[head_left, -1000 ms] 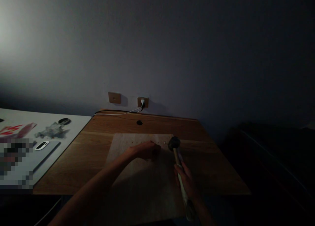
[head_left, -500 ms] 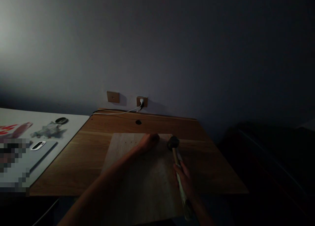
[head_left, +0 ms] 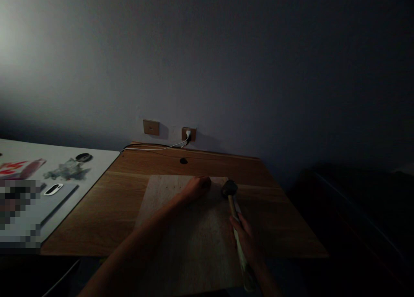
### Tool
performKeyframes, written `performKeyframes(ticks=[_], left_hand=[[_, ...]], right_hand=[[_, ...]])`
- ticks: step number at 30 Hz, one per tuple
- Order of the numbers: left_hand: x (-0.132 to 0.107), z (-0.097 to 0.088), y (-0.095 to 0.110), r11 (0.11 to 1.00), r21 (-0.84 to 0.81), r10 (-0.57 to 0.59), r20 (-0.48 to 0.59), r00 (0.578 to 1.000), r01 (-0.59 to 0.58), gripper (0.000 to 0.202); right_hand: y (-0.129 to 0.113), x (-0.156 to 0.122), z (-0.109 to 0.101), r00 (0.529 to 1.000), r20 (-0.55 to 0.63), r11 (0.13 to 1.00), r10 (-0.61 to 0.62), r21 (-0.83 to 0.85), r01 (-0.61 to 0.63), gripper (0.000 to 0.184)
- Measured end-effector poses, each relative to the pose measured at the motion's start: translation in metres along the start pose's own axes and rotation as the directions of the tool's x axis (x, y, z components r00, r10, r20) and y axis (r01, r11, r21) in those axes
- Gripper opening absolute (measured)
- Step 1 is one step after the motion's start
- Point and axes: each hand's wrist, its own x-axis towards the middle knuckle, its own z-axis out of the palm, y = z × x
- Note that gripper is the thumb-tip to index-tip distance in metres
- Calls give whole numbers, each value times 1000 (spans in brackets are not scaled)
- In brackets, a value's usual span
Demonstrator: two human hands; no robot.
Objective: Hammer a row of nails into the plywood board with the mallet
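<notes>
A pale wooden board (head_left: 194, 241) lies on the brown wooden desk, its near end reaching past the desk's front edge. My left hand (head_left: 196, 187) rests on the far part of the board with its fingers closed; anything in them is hidden by the hand and the dim light. Left of it, a few small dark dots show in the board's surface. My right hand (head_left: 247, 236) is wrapped around the pale handle of a mallet (head_left: 229, 188). The mallet's dark, round head is over the board's far right corner, right of my left hand.
The brown desk (head_left: 106, 211) stands against a wall with two socket plates (head_left: 151, 127); a white plug (head_left: 188, 135) with a cable sits in one. On the left, a white table (head_left: 103, 155) holds a crumpled plastic bag (head_left: 69, 171), a dark round item (head_left: 83, 157) and a red-and-white packet (head_left: 21, 168).
The whole view has shifted slightly. Both hands and the mallet keep nearly the same places over the board.
</notes>
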Motion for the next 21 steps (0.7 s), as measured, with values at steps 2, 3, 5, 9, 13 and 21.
performKeyframes(ticks=[2,3,5,9,13,21], left_hand=[[0,1,-2,1000,-8,6,-2,1000,-6,16],[0,1,-3,1000,-11,6,1,1000,-6,16],[0,2,-4,1000,-17,-4,12,1000,4,18],[0,5,-6,999,-34,-34,3,999,34,27],[1,7,-9,997,-67,-41,-5,999,41,33],[2,12,-18,998,-45,-40,-16,999,40,36]], right_hand=[[-2,-1,-2,1000,8,1000,-16,-9,16,62],[-3,-1,-2,999,16,999,-30,-12,30,62],[-6,-1,-2,997,45,998,-61,-24,62,60],[-10,1,6,978,154,987,-139,-66,150,46],[-9,6,20,962,212,977,-173,-87,195,41],[-16,7,33,970,204,989,-135,-34,145,41]])
